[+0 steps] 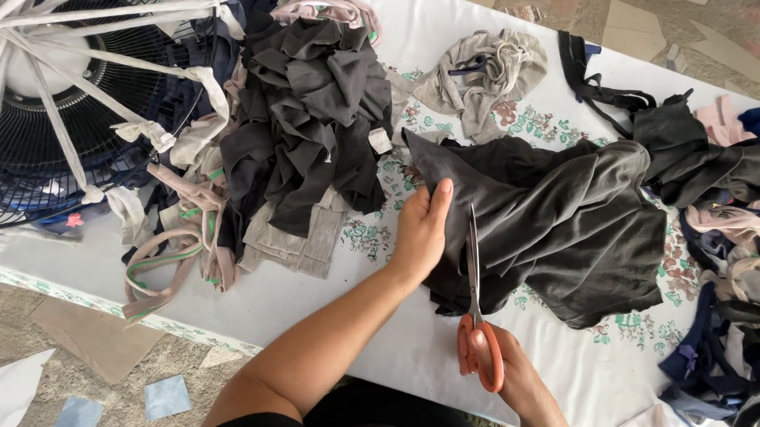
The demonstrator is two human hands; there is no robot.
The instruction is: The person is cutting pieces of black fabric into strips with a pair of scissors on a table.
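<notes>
A large dark grey cloth lies crumpled on the white flower-printed table cover. My left hand presses flat on the cloth's left edge, fingers pointing away from me. My right hand grips orange-handled scissors, whose blades point away from me along the cloth's edge, right beside my left hand. The blades look nearly closed.
A heap of dark grey scraps and striped strips lies at the left, next to a black fan draped with white strips. A light grey garment lies at the back. More fabric piles at the right. Paper bits litter the floor.
</notes>
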